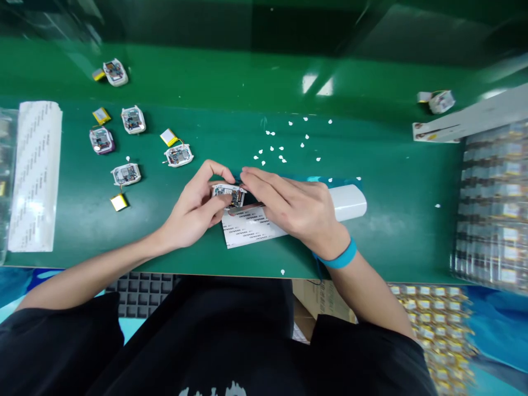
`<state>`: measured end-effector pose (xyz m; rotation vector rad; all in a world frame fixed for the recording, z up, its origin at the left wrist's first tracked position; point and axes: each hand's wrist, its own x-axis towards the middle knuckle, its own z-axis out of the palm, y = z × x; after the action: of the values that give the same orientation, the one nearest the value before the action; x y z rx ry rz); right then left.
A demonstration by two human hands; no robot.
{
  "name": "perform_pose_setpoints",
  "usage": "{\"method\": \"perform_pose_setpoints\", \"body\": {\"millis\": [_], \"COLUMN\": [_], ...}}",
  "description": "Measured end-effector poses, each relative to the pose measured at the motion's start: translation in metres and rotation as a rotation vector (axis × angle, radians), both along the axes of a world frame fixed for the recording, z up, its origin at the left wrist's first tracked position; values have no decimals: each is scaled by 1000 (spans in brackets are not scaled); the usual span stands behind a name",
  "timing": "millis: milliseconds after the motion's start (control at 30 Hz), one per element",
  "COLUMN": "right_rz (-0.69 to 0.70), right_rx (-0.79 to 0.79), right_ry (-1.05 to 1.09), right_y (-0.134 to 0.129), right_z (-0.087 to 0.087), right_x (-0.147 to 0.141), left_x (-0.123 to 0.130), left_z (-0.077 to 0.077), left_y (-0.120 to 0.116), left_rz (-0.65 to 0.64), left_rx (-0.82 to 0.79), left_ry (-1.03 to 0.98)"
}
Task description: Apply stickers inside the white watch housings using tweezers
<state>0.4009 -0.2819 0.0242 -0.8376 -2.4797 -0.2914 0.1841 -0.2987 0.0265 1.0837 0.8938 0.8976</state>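
A small white device with its circuit board exposed (pixel 229 194) sits between the fingers of my left hand (pixel 198 206), the thumb resting on the board. Over its right side reaches my right hand (pixel 295 206), fingers closed around slim metal tweezers (pixel 247 208) whose tip lies by the device's lower edge. A blue band circles that wrist. Beneath my right hand lies a printed white adhesive sheet (pixel 247 234), its far end curled into a roll (pixel 350 202).
Several open devices (pixel 132 120) and yellow batteries (pixel 101 115) lie at the left, near a long white strip (pixel 35 176). Small white stickers (pixel 281 148) dot the green table (pixel 396 220). Stacked clear trays (pixel 493 203) stand at the right.
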Motion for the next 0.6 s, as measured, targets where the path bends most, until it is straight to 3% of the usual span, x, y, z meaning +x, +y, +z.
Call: {"method": "perform_pose_setpoints", "body": {"millis": [167,333,500,600], "right_rz": [53,56,38,28], "right_rx": [-92,-58,4,-132], "right_ry": [42,-19,3,131], "right_y": [-6,-12,-17,-18], "right_z": [1,0,-2,0], "right_x": [-2,-7,-10,-13], "left_x": [0,-1,-1,-1], "left_z": [-3,-7,-15,-20], "left_y": [-1,-10,-17,-16], "left_rz": [34,64,169,226], "left_rx": [65,199,457,631], "left_ry": [52,153,279,330]}}
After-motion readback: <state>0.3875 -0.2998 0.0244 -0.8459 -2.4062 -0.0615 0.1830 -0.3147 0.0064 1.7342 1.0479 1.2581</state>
